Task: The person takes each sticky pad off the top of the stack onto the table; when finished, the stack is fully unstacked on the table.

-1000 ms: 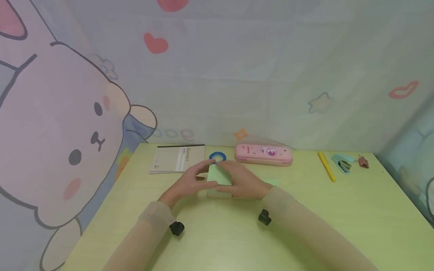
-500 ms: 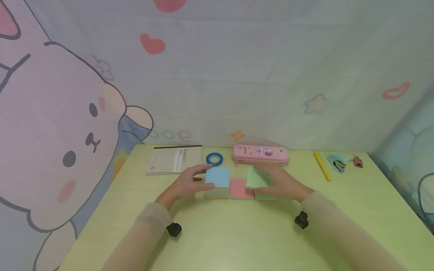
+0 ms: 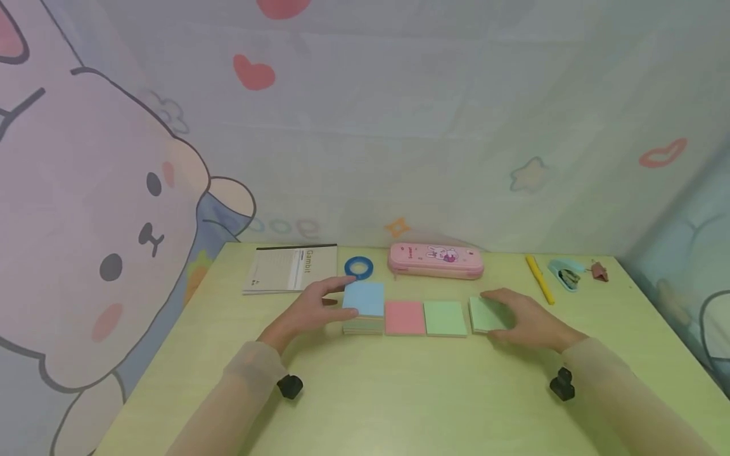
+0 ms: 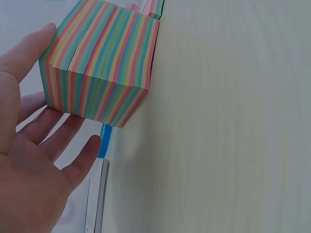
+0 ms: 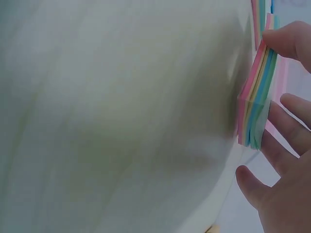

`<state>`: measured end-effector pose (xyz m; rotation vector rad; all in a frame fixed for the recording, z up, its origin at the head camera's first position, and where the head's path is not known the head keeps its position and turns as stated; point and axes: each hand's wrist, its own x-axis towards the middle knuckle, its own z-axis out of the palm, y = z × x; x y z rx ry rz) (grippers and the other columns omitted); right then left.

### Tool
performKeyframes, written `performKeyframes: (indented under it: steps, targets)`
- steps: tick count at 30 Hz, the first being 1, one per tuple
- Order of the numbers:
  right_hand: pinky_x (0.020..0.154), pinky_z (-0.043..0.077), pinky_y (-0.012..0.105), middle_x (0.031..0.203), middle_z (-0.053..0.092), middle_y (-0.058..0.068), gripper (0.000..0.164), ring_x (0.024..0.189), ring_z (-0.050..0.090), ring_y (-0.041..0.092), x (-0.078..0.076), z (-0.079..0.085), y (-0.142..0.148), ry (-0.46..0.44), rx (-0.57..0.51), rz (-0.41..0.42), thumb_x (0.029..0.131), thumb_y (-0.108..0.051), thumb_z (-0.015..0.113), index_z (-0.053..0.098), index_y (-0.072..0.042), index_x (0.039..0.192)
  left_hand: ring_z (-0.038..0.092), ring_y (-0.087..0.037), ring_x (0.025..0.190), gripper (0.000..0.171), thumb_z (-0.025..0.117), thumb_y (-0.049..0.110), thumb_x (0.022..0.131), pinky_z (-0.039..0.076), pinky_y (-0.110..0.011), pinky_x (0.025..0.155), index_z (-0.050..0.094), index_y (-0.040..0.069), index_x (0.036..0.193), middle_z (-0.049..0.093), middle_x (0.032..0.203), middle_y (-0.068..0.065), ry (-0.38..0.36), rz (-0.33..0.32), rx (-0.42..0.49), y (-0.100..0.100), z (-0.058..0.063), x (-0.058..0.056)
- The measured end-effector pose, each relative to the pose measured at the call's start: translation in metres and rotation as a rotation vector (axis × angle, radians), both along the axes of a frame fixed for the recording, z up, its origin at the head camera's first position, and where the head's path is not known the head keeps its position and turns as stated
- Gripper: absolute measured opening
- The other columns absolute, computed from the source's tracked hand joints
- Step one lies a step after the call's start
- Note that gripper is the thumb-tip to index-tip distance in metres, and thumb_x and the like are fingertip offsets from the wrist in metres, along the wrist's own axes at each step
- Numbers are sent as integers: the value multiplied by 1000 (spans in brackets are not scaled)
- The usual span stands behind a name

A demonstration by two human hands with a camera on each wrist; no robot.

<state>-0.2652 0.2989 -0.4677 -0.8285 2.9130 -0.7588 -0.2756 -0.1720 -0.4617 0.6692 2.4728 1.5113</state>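
Observation:
A tall stack of sticky notes [image 3: 364,299] with a blue top stands on the table, striped in several colours along its sides in the left wrist view. My left hand [image 3: 312,311] holds it from the left, thumb at the near side and fingers at the far side. To its right lie a pink sticky note pad [image 3: 405,318] and a light green sticky note pad [image 3: 445,318]. My right hand [image 3: 527,322] pinches another green sticky note pad [image 3: 485,315], just right of that row. Its layered edge, pink through green, shows in the right wrist view.
Along the back of the table [image 3: 399,392] are a notebook [image 3: 279,269], a blue tape roll [image 3: 358,268] and a pink pencil case [image 3: 436,261]. Farther right lie a yellow pen [image 3: 539,279], a teal oval item [image 3: 564,275] and a small brownish-red object [image 3: 599,272].
My right hand has carried a green pad from the stack to the right end of the row. The stack's blue top and the two pads beside it have come into view. My left hand stays put.

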Motion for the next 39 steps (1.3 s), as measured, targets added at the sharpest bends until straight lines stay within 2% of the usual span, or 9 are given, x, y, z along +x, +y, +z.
performKeyframes:
  steps: [10,20,27,34,39]
  targets:
    - [117,38,66,153,53,22,78,143,45,47,-2,-11,0,-42,-13,30,85,-22,86,51,-2,152,46,-31,147,71,84,26,92,43,-54,118,53,17,155,49,161,-3,-6,-9,10,0,1,0]
    - [115,39,67,153,52,24,79,141,46,48,-1,-8,-6,-54,1,36,86,-26,86,49,-3,153,46,-36,147,71,83,24,93,43,-57,117,52,12,156,48,161,-9,10,-22,14,0,2,0]
    - [115,40,65,152,53,23,78,141,48,46,-1,-7,-8,-51,21,27,86,-25,86,51,-4,153,45,-34,148,71,82,24,93,43,-56,118,51,13,156,47,162,-8,-2,-15,11,0,3,1]
    - [113,42,65,150,55,21,75,138,50,44,-2,-6,-9,-52,23,42,87,-25,85,53,-4,151,45,-36,147,72,82,24,94,42,-58,118,50,8,156,48,161,-10,2,-20,14,-1,4,1]
    - [115,40,65,151,54,21,74,140,49,45,-2,-5,-10,-65,27,41,87,-24,85,53,-4,151,45,-35,148,73,82,27,93,42,-57,118,50,11,157,47,162,-9,-5,-18,7,-1,5,1]
